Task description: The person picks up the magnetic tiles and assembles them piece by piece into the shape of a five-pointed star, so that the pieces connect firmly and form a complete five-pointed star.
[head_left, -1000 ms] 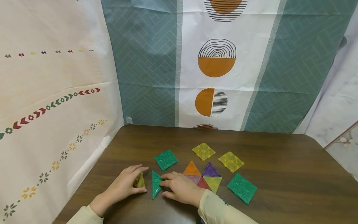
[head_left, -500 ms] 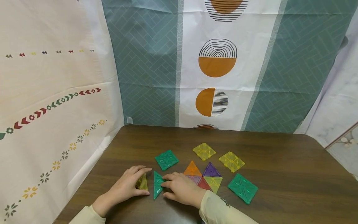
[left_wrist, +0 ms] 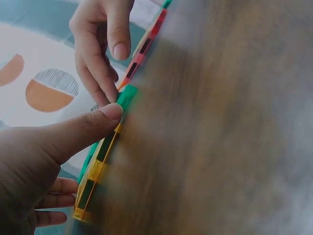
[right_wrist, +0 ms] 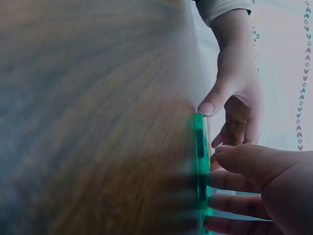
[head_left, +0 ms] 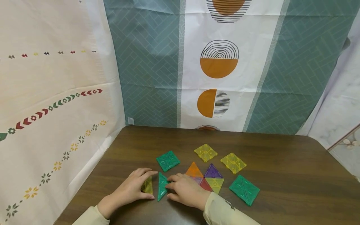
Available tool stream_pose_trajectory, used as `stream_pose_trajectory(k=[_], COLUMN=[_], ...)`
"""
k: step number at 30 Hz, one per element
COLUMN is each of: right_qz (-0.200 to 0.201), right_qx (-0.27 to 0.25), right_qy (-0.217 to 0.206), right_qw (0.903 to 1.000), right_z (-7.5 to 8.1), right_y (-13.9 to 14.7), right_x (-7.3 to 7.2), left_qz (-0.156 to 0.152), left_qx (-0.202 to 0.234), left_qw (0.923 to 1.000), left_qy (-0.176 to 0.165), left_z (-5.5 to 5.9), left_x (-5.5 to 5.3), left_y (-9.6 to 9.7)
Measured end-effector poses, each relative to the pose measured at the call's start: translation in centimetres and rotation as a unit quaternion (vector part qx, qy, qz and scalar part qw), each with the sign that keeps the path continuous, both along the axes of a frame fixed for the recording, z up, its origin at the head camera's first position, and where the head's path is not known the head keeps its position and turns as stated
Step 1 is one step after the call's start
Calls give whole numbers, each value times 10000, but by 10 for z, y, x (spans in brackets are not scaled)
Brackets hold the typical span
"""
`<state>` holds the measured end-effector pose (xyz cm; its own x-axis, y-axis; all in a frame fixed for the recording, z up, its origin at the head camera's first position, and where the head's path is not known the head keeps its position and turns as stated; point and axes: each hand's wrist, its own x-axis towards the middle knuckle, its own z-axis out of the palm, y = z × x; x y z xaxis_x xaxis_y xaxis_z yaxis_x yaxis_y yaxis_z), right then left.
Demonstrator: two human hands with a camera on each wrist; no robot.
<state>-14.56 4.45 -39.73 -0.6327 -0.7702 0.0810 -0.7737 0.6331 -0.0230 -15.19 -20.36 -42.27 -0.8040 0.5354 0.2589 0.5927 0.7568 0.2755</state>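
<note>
Currently left grip (head_left: 131, 187) half-curled round yellow tile (head_left: 148, 186), right grip (head_left: 187, 190) relaxed against green triangle (head_left: 162, 187).

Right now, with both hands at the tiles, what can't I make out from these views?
Head view: left side of the yellow tile, behind the left hand.
Head view: right corner of the green triangle, under the right hand.
Head view: top of the highest circle drawing, cut by the top edge.
Left wrist view: fine grain of the table, lost to blur.

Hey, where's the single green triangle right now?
In the head view, the green triangle lies low and slightly left of centre, on the table, between the right hand and the yellow piece in the left hand.
</note>
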Motion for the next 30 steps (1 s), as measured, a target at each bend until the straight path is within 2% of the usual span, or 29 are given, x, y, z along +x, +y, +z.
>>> stream_pose_trajectory(k=[17,23,30], right_qz=[47,10,24], right_qx=[-100,-115,-194], right_qy=[-38,-70,106], right_qw=[9999,9999,9998], right_z=[3,6,3], right_y=[14,17,21], right_x=[6,9,11], left_qz=[-334,-430,-442], left_qx=[-38,-6,17], left_qw=[9994,9991,9990], left_qy=[101,-8,-47], left_z=[1,1,-1], left_x=[3,3,7], left_y=[19,22,30])
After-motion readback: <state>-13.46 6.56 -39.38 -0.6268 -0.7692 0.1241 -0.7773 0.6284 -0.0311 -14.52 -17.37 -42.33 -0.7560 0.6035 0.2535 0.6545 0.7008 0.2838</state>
